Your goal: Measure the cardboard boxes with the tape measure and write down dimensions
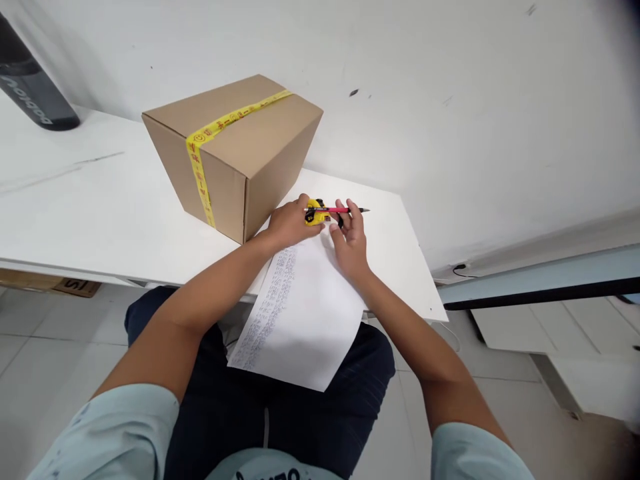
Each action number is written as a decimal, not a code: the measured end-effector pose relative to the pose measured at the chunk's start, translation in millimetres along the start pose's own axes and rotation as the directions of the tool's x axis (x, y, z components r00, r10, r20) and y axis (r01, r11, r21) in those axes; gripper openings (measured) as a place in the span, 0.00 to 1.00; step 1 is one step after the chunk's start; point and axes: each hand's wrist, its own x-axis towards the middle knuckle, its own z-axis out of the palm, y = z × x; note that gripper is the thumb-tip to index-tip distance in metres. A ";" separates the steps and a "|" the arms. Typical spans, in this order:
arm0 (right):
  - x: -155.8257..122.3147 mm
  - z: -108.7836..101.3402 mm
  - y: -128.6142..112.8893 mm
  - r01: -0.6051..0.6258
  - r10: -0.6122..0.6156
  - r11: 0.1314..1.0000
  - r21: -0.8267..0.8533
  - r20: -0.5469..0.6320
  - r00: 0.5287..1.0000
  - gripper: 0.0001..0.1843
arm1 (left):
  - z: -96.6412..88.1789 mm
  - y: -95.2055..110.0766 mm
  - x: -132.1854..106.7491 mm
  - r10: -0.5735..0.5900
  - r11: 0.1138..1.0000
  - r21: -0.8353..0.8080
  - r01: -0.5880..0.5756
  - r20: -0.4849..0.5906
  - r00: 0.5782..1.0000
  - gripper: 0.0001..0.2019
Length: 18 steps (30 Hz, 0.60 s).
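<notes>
Cardboard box (pixel 240 137) — one; pen (pixel 327 210) — one

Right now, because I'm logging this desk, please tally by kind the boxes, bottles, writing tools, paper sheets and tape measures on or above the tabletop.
Cardboard box: 1
Dark bottle: 1
Red writing tool: 1
Paper sheet: 1
Yellow tape measure: 1
Total: 5

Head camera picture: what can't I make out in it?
All in the head view:
Handwriting on the paper: too small to read.
Yellow-and-black object: partly hidden by the left hand and red pencil.
Cardboard box: closed and taped, hiding any contents.
Dark bottle: top cut off by left edge.
Shirt lettering: cut off by bottom edge.
</notes>
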 end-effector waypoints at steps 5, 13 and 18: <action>31.1 -2.3 16.4 0.073 -0.099 0.982 -0.175 -0.148 0.984 0.31 | 3.4 -4.7 5.4 0.011 0.990 0.139 0.004 -0.104 0.995 0.28; 40.1 -6.4 -5.3 0.288 -0.313 0.948 -0.134 -0.547 0.776 0.15 | 7.2 -4.0 8.9 -0.078 0.963 0.248 0.100 -0.097 0.992 0.27; 7.5 17.3 -9.3 0.203 -0.224 0.967 -0.151 -0.135 0.965 0.18 | 6.7 -2.9 8.7 -0.089 0.953 0.284 0.108 -0.077 0.993 0.26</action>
